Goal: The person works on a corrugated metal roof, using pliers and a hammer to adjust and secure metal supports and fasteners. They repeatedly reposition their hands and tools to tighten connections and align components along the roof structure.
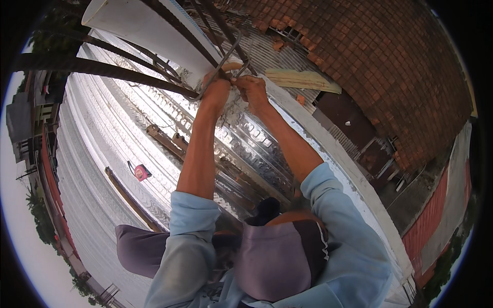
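My left hand [215, 92] is closed around the base of an upright ribbed steel rebar [177, 23], where a bent steel stirrup [231, 55] loops around the bars. Close beside it, my right hand [252, 93] is pinched at the near side of the stirrup. Whatever its fingertips hold is too small to make out. Behind my hands leans a wide white plastic pipe [149, 36]. Rough concrete [233, 108] shows just below my fingers.
Shiny ribbed metal decking [97, 133] spreads under me, with a red tape measure [139, 171] and a long thin bar [131, 197] lying on it. More rebars [102, 68] jut out to the left. On the right runs a concrete ledge [339, 149], with a lower tiled roof [370, 66] beyond.
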{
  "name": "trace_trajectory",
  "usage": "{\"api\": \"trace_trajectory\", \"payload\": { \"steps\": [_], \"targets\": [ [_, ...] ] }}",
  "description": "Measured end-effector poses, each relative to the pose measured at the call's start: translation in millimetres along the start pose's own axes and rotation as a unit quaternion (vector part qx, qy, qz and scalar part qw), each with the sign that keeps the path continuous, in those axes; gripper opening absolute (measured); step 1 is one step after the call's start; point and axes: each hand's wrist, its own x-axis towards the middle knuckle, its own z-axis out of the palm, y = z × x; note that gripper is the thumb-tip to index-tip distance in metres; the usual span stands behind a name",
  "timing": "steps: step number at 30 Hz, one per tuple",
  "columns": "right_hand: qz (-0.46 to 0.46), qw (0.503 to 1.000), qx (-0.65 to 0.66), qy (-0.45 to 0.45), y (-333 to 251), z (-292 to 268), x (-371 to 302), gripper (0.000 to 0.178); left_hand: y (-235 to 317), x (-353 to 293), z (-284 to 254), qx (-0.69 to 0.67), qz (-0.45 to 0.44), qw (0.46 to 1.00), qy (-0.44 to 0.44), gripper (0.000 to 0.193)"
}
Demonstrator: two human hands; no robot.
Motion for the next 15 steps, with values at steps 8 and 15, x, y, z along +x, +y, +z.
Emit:
{"api": "trace_trajectory", "payload": {
  "steps": [8, 15],
  "targets": [
    [-0.059, 0.997, -0.043, 0.005, 3.2, -3.7, 3.1, 0.018, 9.2, -32.6, 30.2, 0.37, 0.064, 0.915, 0.147, 0.047],
    [-0.05, 0.994, -0.095, -0.018, 0.7, -4.6, -2.1, 0.024, 9.8, -35.0, 35.8, 0.351, 0.038, 0.904, 0.24, 0.027]
  ]
}}
